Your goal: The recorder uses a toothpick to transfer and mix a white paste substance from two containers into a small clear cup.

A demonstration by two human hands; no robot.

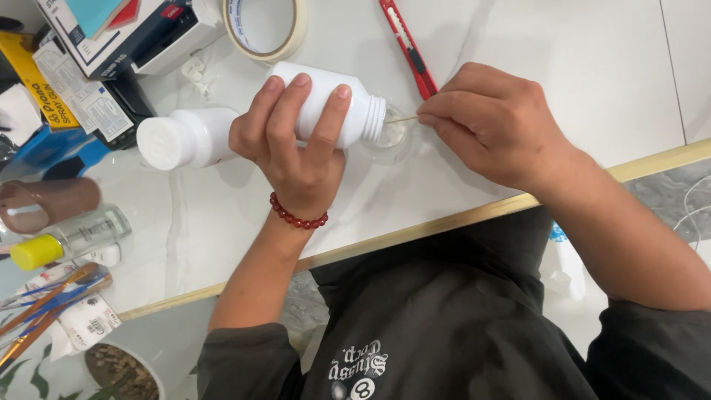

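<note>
My left hand [292,137] grips a white plastic bottle [355,111] tipped on its side, its open mouth pointing right over a small clear dish [392,141] on the white table. My right hand [492,122] pinches a thin wooden stick [404,118] whose tip reaches into the bottle's mouth. A red bead bracelet [296,216] circles my left wrist. A second white bottle [181,138] with its cap on lies just left of my left hand.
A red box cutter [407,48] and a roll of tape [266,30] lie at the back. Boxes [111,37] stack at the back left. A clear bottle with a yellow cap [70,238], paintbrushes [44,307] and a bowl [122,370] sit at left. The table's wooden edge [415,231] runs before me.
</note>
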